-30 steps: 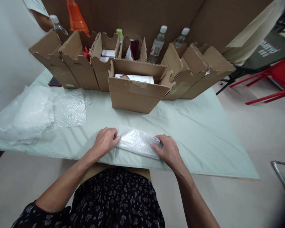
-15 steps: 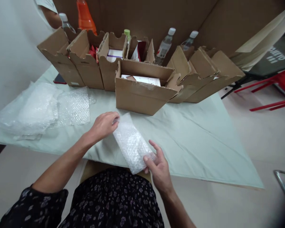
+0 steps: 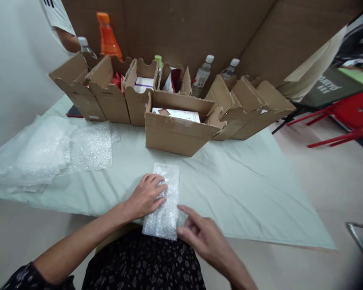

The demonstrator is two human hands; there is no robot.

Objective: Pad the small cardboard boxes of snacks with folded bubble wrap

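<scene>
Now the bubble-wrap piece [image 3: 169, 209] is upright in the lower middle of the frame, near end just past the table [image 3: 248, 193] edge; half a second ago it slanted down to the right, and before that it lay crosswise. Left hand [image 3: 148, 195] has gone from pinching its upper left corner to lying over its left side, fingers slightly spread and bent, pressing or resting, can't tell which; not closed round it. Right hand [image 3: 207, 237] has let go of the lower end and is at the right edge, index finger and thumb extended and well parted, other fingers curled; tips at the edge, contact unclear. Front carton [image 3: 174, 139], upper middle, and loose bubble wrap [image 3: 45, 153], left of frame, haven't moved on the table. Whole row of cartons sits lower in frame, orange bottle [image 3: 109, 40] now showing its cap, so the camera shifted.
</scene>
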